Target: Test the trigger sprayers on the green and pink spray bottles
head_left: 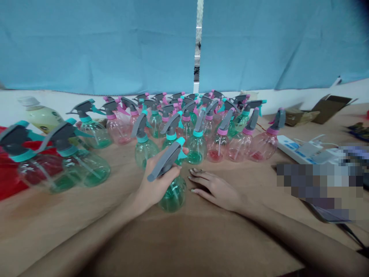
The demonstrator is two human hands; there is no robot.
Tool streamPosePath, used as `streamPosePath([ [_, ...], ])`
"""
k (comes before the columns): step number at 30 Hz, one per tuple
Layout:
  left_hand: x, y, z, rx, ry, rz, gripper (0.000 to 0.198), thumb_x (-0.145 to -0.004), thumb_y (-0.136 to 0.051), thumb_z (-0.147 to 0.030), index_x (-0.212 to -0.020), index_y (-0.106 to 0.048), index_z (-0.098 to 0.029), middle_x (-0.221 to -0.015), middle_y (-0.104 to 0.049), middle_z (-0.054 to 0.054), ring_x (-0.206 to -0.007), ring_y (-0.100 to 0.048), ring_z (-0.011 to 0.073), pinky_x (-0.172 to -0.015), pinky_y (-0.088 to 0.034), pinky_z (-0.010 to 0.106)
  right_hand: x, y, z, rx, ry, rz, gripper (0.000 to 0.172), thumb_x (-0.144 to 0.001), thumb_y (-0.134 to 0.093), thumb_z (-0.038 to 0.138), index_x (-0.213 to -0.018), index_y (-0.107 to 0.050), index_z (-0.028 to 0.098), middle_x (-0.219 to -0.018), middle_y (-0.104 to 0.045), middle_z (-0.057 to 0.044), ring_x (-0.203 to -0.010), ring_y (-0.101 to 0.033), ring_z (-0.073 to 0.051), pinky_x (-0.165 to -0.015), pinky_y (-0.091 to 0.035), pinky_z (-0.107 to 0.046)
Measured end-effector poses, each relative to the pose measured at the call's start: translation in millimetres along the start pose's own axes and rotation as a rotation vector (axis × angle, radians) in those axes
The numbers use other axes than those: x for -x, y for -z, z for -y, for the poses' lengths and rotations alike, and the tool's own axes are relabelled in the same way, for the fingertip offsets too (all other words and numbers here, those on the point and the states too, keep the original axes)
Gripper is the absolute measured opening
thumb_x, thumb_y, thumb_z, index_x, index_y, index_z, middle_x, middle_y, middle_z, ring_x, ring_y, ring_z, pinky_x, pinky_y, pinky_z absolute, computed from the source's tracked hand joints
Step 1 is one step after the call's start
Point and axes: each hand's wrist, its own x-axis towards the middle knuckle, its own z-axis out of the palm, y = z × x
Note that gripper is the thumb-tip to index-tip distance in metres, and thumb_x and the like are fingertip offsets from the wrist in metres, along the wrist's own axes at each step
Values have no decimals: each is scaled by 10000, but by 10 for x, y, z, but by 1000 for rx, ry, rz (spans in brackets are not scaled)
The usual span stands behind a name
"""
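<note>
My left hand (pixel 157 186) is wrapped round the neck of a green spray bottle (pixel 173 198) in the middle of the table. Its grey trigger head with a turquoise nozzle pokes up above my fingers, and green liquid shows inside. Just right of that bottle, my right hand (pixel 217 190) lies palm down on the tabletop, fingers stretched out and holding nothing. Behind both hands stand several more bottles, among them a green spray bottle (pixel 197 148) and a pink spray bottle (pixel 217 148). Part of the held bottle's neck is hidden by my fingers.
Two green spray bottles (pixel 89 169) stand at left by a red cloth (pixel 8 169) and a capped yellowish bottle (pixel 43 117). On the right are a white power strip (pixel 294 150), a phone-like device (pixel 328 211) with a cable, and an opened cardboard box (pixel 330 107). Blue cloth (pixel 115 46) hangs behind.
</note>
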Motion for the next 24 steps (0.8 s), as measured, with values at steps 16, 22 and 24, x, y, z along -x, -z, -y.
streamPosePath([
  [16,-12,17,14,7,-30,17,149,-749,-509,-196,-858,-604,-232,-619,-558,-42,-566,-527,129,-529,-411,244,-2,14,13,14,-1,20,444,-938,-420,400,-1307,-498,165,-1360,-509,-104,-1303,-409,-212,-1093,-345,-419],
  [22,-29,34,-6,-2,-38,20,170,-725,-509,-201,-861,-606,-229,-633,-562,-30,-579,-532,142,-541,-413,261,-4,17,12,26,-7,37,458,-941,-413,398,-1313,-491,142,-1379,-488,-107,-1309,-400,-208,-1103,-333,-404],
  [24,-33,40,-2,-5,-45,17,159,-717,-507,-204,-842,-603,-228,-638,-548,-25,-587,-524,145,-550,-409,265,-4,12,10,25,-4,34,455,-941,-413,398,-1315,-491,149,-1378,-488,-107,-1311,-398,-209,-1103,-332,-406],
])
